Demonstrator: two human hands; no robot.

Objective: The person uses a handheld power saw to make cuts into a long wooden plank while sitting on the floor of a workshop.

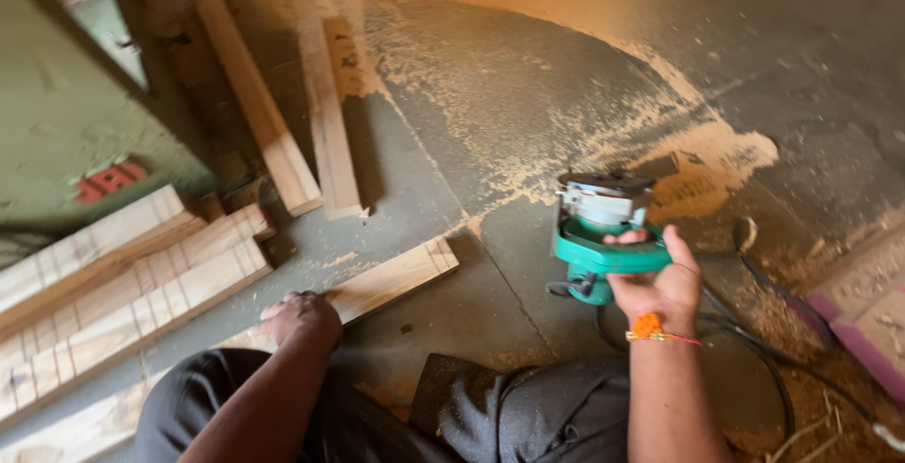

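Right hand is seen wrapped around the green handle of a handheld circular saw, fingers curled over the top, thumb out to the side; an orange thread is tied at the wrist. The saw is held clear of the wood, over bare floor, well apart from the plank to its left. Its black cord is trailed off toward the right and lower edge.

Left hand is laid palm-down on the near plank, fingers bent and pressed onto the wood, nothing pinched. That plank is set on the concrete floor with its long axis running from lower left up to the right, its free cut end pointed toward the saw. The left hand is the nearer one to the plank, being on it; the saw hand is off beyond the plank's right end.

Dark trousers are seen at the bottom between both arms. A stack of marked boards is lying at left, just beside the held plank. Two more long boards are laid further up, angled away. Sawdust is spread in an arc across the floor.
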